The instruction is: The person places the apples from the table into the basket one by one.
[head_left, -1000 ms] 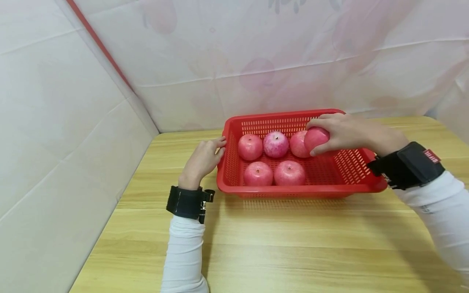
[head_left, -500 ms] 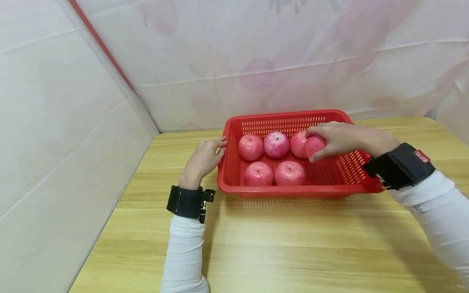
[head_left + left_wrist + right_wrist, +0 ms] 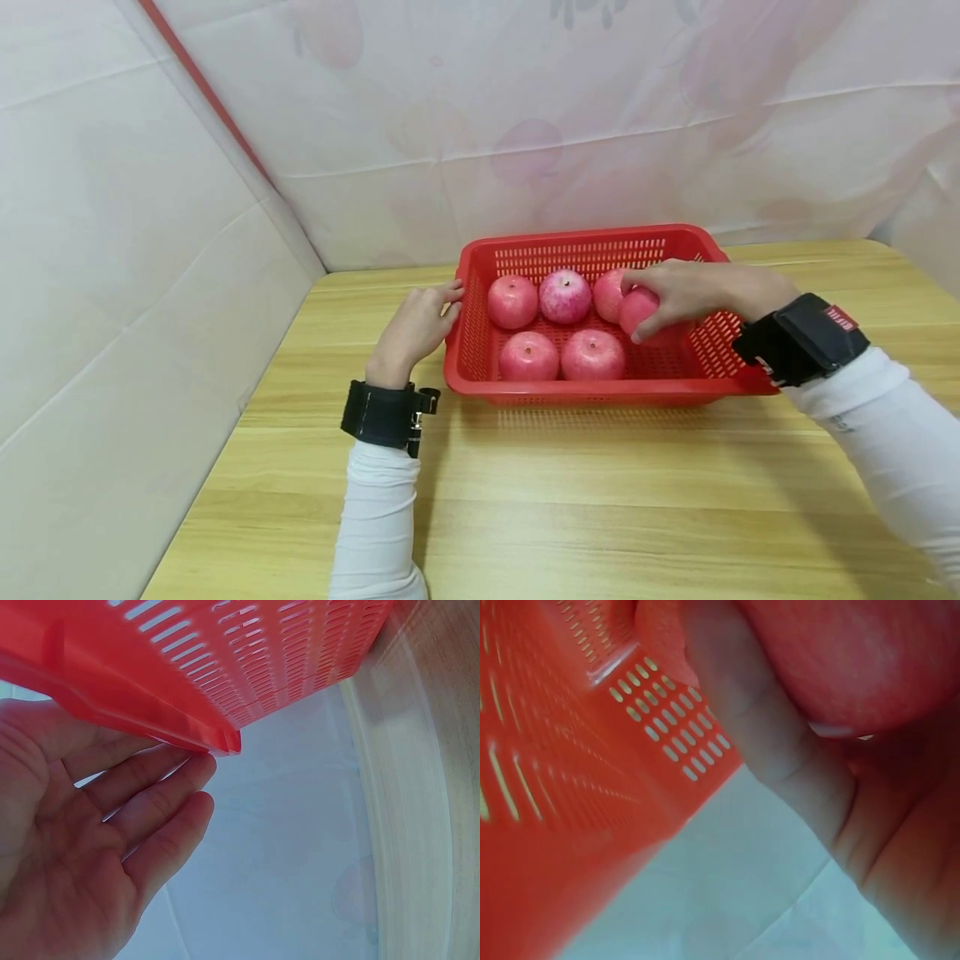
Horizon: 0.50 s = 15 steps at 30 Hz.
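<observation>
My right hand (image 3: 678, 292) grips a pink-red apple (image 3: 638, 309) inside the red plastic basket (image 3: 615, 387), fingers over its top and thumb at its near side. In the right wrist view the apple (image 3: 862, 660) fills the upper right, with a finger along it. The held apple overlaps another apple (image 3: 608, 293) in the back row. My left hand (image 3: 415, 329) touches the basket's left rim with its fingertips. The left wrist view shows its fingers (image 3: 161, 799) fairly straight under the rim (image 3: 150, 731).
Also in the basket are a left back apple (image 3: 513, 302), a purplish streaked apple (image 3: 566, 296) and two front apples (image 3: 528, 357). The wooden table (image 3: 570, 500) runs up to a pale fabric wall (image 3: 375, 167) behind and another at the left.
My right hand has moved down and slightly left with the apple, lower into the basket beside the back-row apple. The left hand has stayed at the rim.
</observation>
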Each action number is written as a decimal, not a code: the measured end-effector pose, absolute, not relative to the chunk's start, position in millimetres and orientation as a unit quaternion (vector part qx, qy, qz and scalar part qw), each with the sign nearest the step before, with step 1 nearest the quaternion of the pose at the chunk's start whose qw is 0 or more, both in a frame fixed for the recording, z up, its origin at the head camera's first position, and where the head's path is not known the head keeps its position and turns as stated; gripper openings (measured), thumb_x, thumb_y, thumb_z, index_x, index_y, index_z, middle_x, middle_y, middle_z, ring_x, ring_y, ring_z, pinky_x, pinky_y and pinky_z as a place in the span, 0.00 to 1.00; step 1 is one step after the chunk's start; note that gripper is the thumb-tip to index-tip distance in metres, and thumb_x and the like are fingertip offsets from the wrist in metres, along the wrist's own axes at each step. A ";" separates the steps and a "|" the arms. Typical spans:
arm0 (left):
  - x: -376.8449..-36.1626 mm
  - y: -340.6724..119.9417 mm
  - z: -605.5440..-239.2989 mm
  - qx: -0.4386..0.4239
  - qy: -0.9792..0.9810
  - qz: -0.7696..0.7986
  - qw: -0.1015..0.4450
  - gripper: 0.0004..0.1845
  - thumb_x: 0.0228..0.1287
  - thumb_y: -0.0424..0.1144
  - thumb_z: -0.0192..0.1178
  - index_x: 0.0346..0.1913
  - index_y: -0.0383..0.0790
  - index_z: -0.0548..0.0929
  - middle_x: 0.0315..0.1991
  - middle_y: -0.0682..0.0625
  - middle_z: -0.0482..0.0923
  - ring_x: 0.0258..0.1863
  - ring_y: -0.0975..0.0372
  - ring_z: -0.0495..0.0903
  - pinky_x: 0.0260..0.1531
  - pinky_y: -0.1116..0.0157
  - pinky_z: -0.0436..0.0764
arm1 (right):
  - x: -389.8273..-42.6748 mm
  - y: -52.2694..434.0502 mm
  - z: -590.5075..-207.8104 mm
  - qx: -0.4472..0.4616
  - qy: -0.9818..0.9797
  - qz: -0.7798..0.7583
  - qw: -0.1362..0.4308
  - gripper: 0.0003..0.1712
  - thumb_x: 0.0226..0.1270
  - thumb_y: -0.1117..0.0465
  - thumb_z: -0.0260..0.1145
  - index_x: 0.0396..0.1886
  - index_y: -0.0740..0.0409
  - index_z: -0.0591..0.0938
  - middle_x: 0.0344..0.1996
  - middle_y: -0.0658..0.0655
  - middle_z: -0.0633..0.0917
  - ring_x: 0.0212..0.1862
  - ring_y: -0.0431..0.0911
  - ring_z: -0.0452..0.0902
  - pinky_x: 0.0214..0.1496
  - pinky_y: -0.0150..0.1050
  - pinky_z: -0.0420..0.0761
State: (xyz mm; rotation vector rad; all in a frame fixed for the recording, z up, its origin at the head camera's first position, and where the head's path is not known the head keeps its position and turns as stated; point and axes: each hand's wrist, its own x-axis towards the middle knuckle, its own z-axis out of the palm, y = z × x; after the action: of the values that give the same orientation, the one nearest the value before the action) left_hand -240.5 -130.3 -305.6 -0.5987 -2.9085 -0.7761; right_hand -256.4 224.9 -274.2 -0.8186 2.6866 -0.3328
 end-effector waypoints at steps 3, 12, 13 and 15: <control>-240.5 -129.9 -305.3 -0.195 -0.947 -0.252 0.038 0.18 0.75 0.30 0.57 0.63 0.28 0.79 0.67 0.39 0.73 0.66 0.47 0.73 0.52 0.60 0.80 | -256.0 223.4 -276.3 -0.247 0.937 -0.133 0.207 0.36 0.54 0.48 0.79 0.55 0.59 0.73 0.45 0.64 0.77 0.40 0.54 0.77 0.29 0.46 0.83; -238.9 -129.5 -304.3 -0.190 -0.947 -0.259 0.031 0.18 0.75 0.31 0.57 0.64 0.29 0.79 0.68 0.39 0.73 0.67 0.47 0.73 0.50 0.60 0.81 | -254.6 219.4 -285.3 -0.174 0.933 -0.142 0.280 0.56 0.55 0.46 0.80 0.73 0.68 0.62 0.58 0.77 0.68 0.56 0.68 0.69 0.27 0.50 0.86; -238.8 -129.5 -304.3 -0.190 -0.946 -0.259 0.031 0.18 0.75 0.31 0.57 0.64 0.29 0.79 0.68 0.39 0.73 0.67 0.47 0.73 0.51 0.60 0.81 | -254.5 218.8 -285.8 -0.175 0.934 -0.139 0.278 0.55 0.55 0.47 0.80 0.73 0.68 0.63 0.58 0.77 0.68 0.56 0.68 0.69 0.26 0.50 0.85; -239.3 -129.4 -304.3 -0.191 -0.947 -0.255 0.032 0.18 0.75 0.31 0.57 0.64 0.29 0.79 0.68 0.39 0.73 0.67 0.47 0.73 0.55 0.59 0.80 | -254.2 218.0 -286.8 -0.178 0.935 -0.134 0.276 0.55 0.55 0.47 0.80 0.72 0.68 0.63 0.58 0.78 0.68 0.56 0.69 0.70 0.26 0.50 0.85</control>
State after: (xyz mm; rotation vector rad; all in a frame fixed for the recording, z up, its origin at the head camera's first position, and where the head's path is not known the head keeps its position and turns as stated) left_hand -239.3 -129.4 -304.3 -0.5874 -2.9177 -0.7859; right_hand -254.2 218.0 -286.8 -0.4780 2.5124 -0.3600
